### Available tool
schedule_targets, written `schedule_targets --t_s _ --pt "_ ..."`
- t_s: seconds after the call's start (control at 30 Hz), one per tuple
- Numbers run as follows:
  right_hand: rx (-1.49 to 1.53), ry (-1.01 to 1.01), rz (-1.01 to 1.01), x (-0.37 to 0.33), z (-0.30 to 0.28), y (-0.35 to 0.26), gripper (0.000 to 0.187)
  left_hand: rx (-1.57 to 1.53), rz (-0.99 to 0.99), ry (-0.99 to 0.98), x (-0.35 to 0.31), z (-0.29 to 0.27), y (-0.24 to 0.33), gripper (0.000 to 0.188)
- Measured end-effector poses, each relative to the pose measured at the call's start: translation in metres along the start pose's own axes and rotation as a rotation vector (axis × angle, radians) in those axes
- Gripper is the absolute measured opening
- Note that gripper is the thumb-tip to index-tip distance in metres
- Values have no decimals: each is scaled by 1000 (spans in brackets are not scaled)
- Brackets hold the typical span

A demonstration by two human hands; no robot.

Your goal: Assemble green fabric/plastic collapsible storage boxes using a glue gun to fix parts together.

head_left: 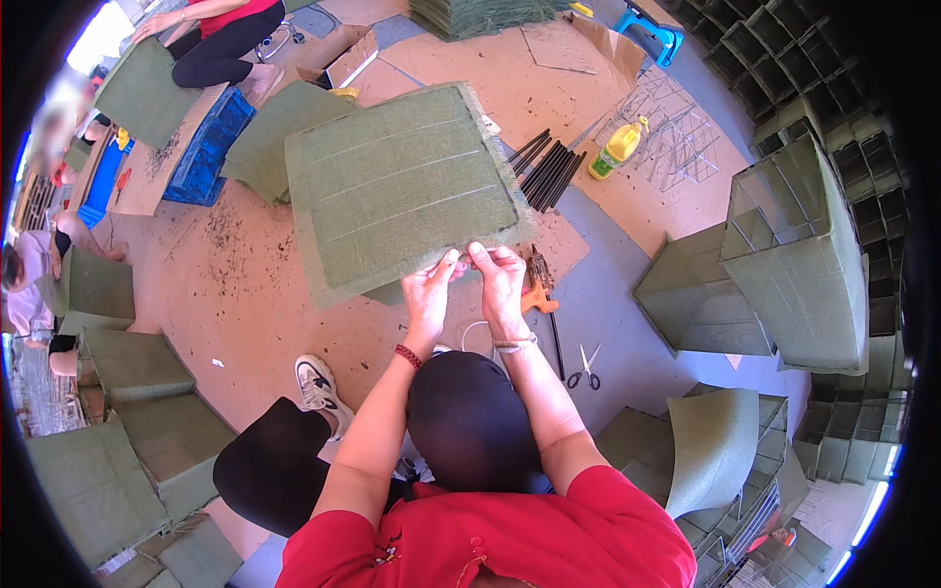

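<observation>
In front of me lies a large panel of green mesh fabric [402, 176], with several pale wires running across it and a loose border around its edge. My left hand [431, 289] pinches the near edge of this fabric toward its right corner. Close beside it, my right hand [500, 279] is also closed on the same edge, thumb on top. The fingertips nearly meet, and whatever lies between them is too small to make out. Just right of my right hand is an orange-handled tool [538, 298]. Scissors [585, 368] with dark handles lie spread on the floor.
Black sticks [552, 176] and a bottle of yellow liquid [618, 149] are beyond the panel. Green mesh boxes stand at right [799, 245] and left [176, 441]. A blue crate [208, 147] sits far left, near other people at work. A blue stool [655, 39] is at the back.
</observation>
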State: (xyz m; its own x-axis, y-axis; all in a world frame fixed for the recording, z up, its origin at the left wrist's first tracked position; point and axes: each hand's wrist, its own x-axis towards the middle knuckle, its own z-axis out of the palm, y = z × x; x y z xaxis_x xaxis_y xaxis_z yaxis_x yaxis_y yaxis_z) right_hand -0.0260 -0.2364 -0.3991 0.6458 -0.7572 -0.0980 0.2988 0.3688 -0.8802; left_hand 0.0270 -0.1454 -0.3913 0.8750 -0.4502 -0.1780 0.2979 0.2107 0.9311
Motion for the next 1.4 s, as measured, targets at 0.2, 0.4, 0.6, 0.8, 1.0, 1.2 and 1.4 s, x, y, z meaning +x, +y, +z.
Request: schedule_targets --t_s 0.2,0.4,0.6,0.8,1.0,1.2,1.4 --pt "-52 53 -63 5 -1 3 9 -2 -40 25 -5 1 12 20" --pt "-48 25 -28 1 5 3 10 -18 -3 35 -3 -10 4 22" --pt "0 -7 41 -7 17 6 8 -37 -12 56 -6 -9 9 22" --pt "-134 34 2 -9 21 7 12 -62 26 100 -11 -24 17 16" --pt "-125 42 -16 -7 19 14 12 -85 105 103 -6 -24 10 14" --pt "-154 -46 72 -19 32 5 10 -4 98 57 -5 -30 9 17" --pt "-118 18 56 -17 38 14 9 24 74 36 -6 -32 16 18"
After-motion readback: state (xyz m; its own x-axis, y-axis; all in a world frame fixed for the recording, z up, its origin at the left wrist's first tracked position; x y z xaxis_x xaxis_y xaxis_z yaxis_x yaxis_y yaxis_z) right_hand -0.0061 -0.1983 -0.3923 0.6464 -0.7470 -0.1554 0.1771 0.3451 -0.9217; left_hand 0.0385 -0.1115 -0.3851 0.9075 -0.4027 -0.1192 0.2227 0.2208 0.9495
